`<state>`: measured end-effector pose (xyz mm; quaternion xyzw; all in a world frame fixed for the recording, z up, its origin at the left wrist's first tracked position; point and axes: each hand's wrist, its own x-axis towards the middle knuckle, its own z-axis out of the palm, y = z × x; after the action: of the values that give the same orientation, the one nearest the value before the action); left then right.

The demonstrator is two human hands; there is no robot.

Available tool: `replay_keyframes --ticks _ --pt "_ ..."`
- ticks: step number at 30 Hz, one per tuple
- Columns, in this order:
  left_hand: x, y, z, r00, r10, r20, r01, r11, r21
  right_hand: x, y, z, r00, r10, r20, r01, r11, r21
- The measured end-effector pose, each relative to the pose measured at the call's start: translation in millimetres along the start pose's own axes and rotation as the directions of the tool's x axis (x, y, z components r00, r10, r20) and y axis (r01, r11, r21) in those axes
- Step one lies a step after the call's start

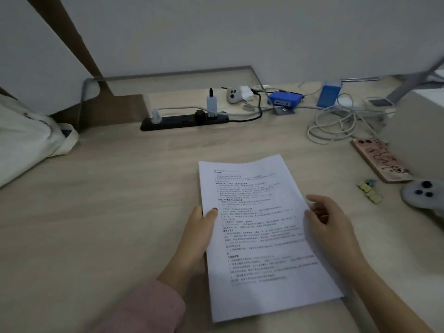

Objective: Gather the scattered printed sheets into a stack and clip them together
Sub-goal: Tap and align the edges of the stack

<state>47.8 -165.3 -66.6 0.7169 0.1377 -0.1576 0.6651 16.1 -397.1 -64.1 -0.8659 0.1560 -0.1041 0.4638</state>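
Observation:
A stack of printed sheets (259, 227) is gathered in front of me above the wooden desk (108, 224), its long side running away from me. My left hand (200, 234) grips the stack's left edge, thumb on top of the page. My right hand (329, 227) holds the right edge, fingers curled around it. Small yellow and teal clips (368, 191) lie on the desk to the right, apart from both hands.
A black power strip (182, 120) with plugs lies at the back. Coiled white cables (341, 123) and blue boxes (284, 98) sit back right. A patterned phone (377, 159), a white controller (424, 193) and a beige box (418, 131) stand right. A cloth bag (28, 135) lies left.

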Motion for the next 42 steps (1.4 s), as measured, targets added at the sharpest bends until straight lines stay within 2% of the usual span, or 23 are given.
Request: replay_keyframes --ticks 2,4,10,13,16,23,32,37,42 --pt "7.7 3.0 12.0 1.000 -0.005 0.000 0.005 1.000 0.013 11.7 19.4 -11.9 0.982 -0.098 -0.159 0.058 0.970 -0.235" --pt "15.4 6.9 22.8 1.000 -0.007 -0.010 0.008 0.999 0.048 23.8 36.9 -26.2 0.963 -0.142 -0.228 0.032 0.903 -0.428" --pt "29.6 14.9 37.3 0.998 0.007 -0.058 0.004 0.982 0.191 62.4 67.9 -57.4 0.964 -0.132 -0.230 -0.036 0.795 -0.606" --pt "30.9 15.8 37.4 0.997 0.009 -0.077 0.007 0.980 0.198 78.6 69.4 -60.8 0.979 -0.059 -0.193 -0.062 0.821 -0.567" --pt "29.3 16.4 33.1 0.997 0.009 -0.076 0.007 0.979 0.201 84.6 64.2 -53.5 0.987 -0.053 -0.149 -0.030 0.863 -0.504" --pt "18.6 10.2 -2.2 0.993 0.007 -0.121 0.020 0.975 0.221 73.4 34.3 -6.4 0.983 -0.185 -0.008 0.160 0.869 -0.469" --pt "-14.0 -5.2 -75.6 0.971 0.019 -0.237 0.033 0.977 0.211 33.7 -9.4 59.0 0.921 -0.351 0.171 0.391 0.822 -0.414" --pt "-23.0 -13.8 -104.9 0.960 0.027 -0.280 0.076 0.933 0.352 24.3 -21.9 71.0 0.910 -0.378 0.170 0.414 0.823 -0.388" --pt "-29.1 -16.4 -109.6 0.954 0.046 -0.298 0.138 0.813 0.566 27.6 -28.8 70.4 0.926 -0.359 0.116 0.376 0.863 -0.337"
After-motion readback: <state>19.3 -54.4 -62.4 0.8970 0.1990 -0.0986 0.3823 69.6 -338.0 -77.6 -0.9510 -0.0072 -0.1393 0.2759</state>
